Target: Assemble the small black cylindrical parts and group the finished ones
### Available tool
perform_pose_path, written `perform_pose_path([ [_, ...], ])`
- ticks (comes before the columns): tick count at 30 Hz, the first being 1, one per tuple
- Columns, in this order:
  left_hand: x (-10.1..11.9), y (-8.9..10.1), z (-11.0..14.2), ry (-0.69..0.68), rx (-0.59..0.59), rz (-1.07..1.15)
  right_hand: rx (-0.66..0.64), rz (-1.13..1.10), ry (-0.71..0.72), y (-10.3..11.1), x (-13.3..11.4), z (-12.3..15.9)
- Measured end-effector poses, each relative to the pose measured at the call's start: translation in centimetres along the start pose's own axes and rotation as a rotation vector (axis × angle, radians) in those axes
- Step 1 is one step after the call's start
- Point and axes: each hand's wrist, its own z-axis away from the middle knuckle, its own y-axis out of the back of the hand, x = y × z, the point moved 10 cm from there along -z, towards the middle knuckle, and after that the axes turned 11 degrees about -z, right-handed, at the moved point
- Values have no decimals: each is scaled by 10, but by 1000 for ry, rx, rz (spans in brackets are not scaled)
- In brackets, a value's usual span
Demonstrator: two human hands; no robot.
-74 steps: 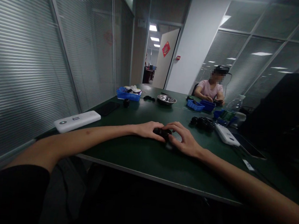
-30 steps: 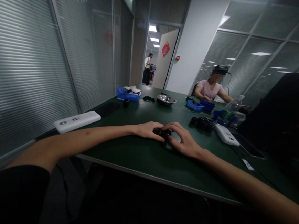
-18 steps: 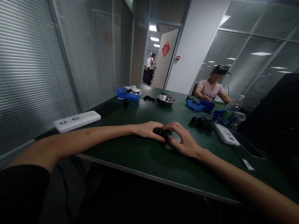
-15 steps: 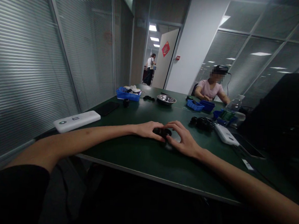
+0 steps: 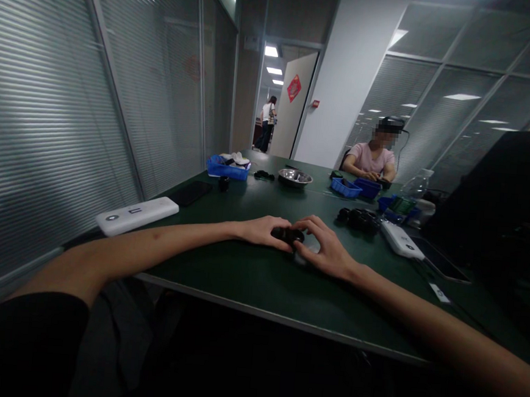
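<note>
Both my hands rest on the green table and meet around a small black object. My left hand grips it from the left with curled fingers. My right hand pinches it from the right, fingertips on its top. The object is mostly covered, so I cannot make out what it is. A cluster of similar black parts lies further right on the table.
A white power bank and a dark phone lie at the left. Blue trays, a metal bowl, a water bottle and a second white device stand beyond. A seated person works at the far end; someone stands in the doorway.
My hands stay on the black object, with only small finger shifts. A person has appeared in the doorway, and the seated person's arms have moved.
</note>
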Motion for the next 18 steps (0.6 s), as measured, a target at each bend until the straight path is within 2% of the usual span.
perform_pose_path([
  [5, -1, 1, 0, 4, 13, 1, -35, -54, 51, -3, -5, 1],
  [11, -1, 1, -1, -10, 17, -28, 9, 16, -13, -1, 3, 1],
  [15, -1, 2, -1, -9, 26, -42, -41, -20, 27, -5, -2, 1],
  [18, -2, 1, -1, 0, 22, -43, -15, -12, 16, -2, -1, 1],
])
